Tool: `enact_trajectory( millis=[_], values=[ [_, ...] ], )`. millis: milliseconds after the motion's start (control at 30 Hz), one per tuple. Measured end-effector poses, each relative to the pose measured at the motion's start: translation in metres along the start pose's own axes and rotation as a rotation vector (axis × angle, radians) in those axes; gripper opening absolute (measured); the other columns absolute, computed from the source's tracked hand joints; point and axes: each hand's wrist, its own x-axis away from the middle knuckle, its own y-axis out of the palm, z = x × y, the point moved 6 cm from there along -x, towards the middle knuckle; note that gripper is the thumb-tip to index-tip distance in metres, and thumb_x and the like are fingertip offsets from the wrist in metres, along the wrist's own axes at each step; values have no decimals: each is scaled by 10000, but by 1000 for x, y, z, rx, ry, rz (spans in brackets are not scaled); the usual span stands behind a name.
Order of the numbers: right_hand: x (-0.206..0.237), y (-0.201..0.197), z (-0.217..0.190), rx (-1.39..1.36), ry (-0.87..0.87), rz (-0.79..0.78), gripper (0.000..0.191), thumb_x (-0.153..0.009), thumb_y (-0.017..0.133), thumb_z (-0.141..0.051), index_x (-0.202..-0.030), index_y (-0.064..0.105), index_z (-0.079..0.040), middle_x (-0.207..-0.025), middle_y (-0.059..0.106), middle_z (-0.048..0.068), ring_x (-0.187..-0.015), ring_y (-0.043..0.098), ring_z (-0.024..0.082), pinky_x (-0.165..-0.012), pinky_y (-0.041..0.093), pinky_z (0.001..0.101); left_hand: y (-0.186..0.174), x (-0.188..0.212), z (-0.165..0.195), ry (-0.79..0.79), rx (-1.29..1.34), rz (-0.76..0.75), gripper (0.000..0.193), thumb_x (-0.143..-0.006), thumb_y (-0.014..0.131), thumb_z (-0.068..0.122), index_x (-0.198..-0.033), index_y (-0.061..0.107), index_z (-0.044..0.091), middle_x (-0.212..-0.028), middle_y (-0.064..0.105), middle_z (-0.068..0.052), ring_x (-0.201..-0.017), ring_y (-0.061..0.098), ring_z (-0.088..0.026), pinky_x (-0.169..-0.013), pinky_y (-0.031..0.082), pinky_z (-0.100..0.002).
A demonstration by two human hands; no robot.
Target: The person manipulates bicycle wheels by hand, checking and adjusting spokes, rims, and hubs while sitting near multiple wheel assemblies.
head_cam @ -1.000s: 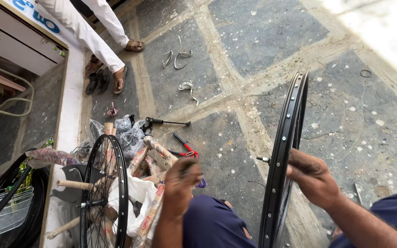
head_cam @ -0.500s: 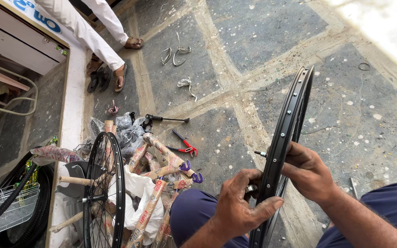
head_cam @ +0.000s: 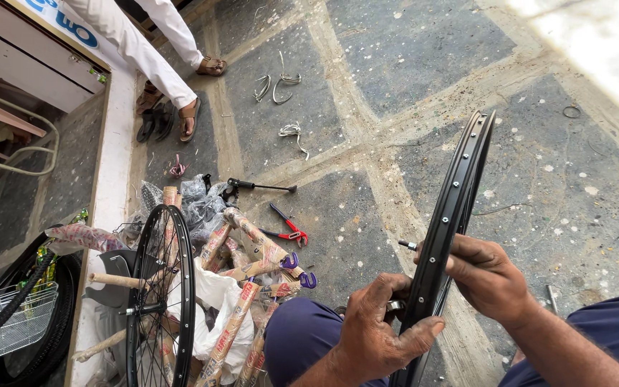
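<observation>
Bare black wheel rim (head_cam: 453, 215) upright between the knees | left hand (head_cam: 381, 333) clasps its lower edge | right hand (head_cam: 492, 276) pinches a spoke end (head_cam: 408, 245) at the rim | lacing looks barely begun; spoked wheel (head_cam: 159, 301) stands left of the rim.

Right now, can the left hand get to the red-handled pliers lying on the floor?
Probably yes. The left hand is on the black rim, and the red-handled pliers lie on bare floor ahead-left, nothing between. It must let go first.

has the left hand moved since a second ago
Yes. The left hand has gone right, away from the spoked wheel, and now grips the rim.
</observation>
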Motion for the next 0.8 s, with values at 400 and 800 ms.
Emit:
enact_trajectory(
  millis=[400,800],
  values=[
    [6,-11,-17,-2,-79,-55,263,-1034,596,-24,-1248,670,107,-1128,732,247,-1071,727,278,-924,603,433,16,-10,9,39,-20,10,419,-951,826,245,-1166,551,12,-947,733,-129,-874,772,-175,-775,653,-323],
    [0,-14,-36,-26,-96,10,215,-1005,645,18,-1197,671,111,-1097,726,238,-1044,730,277,-908,617,423,18,-20,17,23,-43,31,414,-962,823,262,-1178,559,27,-905,720,-76,-810,740,-121,-705,617,-285]
  ],
)
